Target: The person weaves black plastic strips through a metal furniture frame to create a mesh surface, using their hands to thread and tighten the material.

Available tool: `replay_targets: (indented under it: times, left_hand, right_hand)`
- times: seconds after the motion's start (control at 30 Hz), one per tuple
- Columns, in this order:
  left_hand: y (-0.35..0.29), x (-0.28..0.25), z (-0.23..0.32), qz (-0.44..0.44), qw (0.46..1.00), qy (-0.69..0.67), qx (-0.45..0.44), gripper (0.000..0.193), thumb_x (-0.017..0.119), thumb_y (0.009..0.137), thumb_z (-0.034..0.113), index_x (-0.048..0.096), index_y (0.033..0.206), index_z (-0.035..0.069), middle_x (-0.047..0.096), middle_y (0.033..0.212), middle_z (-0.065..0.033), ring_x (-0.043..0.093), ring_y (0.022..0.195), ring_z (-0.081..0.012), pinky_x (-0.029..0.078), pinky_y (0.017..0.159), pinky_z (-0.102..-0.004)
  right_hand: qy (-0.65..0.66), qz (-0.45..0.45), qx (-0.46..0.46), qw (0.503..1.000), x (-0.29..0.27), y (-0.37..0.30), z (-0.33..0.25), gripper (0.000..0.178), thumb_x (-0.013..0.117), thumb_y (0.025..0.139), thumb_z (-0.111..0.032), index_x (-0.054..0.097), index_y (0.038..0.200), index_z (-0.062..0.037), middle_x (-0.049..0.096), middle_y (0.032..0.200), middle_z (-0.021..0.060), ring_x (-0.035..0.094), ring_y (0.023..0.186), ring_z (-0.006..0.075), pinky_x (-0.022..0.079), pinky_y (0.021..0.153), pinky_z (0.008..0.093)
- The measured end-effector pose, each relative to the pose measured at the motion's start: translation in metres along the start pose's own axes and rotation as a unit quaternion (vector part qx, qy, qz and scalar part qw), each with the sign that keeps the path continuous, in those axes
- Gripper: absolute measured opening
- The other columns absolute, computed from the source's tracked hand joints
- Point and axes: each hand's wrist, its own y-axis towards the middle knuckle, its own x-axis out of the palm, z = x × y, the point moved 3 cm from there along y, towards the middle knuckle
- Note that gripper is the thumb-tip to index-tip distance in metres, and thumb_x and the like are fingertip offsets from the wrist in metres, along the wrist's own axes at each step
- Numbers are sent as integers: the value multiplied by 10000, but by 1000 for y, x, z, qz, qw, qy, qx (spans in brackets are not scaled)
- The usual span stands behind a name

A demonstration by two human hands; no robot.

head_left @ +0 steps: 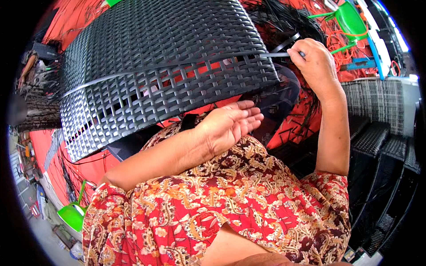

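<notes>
The right hand (315, 60) pinches a flat grey strip (276, 55); left of it, the strip crosses the black woven panel (177, 40). The left hand (235, 122) holds nothing – palm up, fingers loosely curled – with the panel just beyond it. The step looks like weaving; next probably calls for drawing the slack evenly, without twisting the strip.

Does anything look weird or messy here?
Yes. The black woven panel has a row of bigger gaps with red showing through, unlike the tighter weave above. A long strip slants across it to the right hand. Black strips lie tangled on the red floor.
</notes>
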Motion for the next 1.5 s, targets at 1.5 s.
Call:
replay_targets:
  times: [1.5]
  left_hand:
    - [93, -16, 74, -426, 883, -174, 92, 211, 498, 928, 116, 556, 1115, 37, 584, 1129, -132, 563, 1070, -261, 444, 970, -379]
  right_hand:
    - [142, -167, 2, 976, -2, 47, -6, 208, 646, 836, -218, 660, 877, -15, 635, 778, 110, 606, 752, 174, 461, 714, 301]
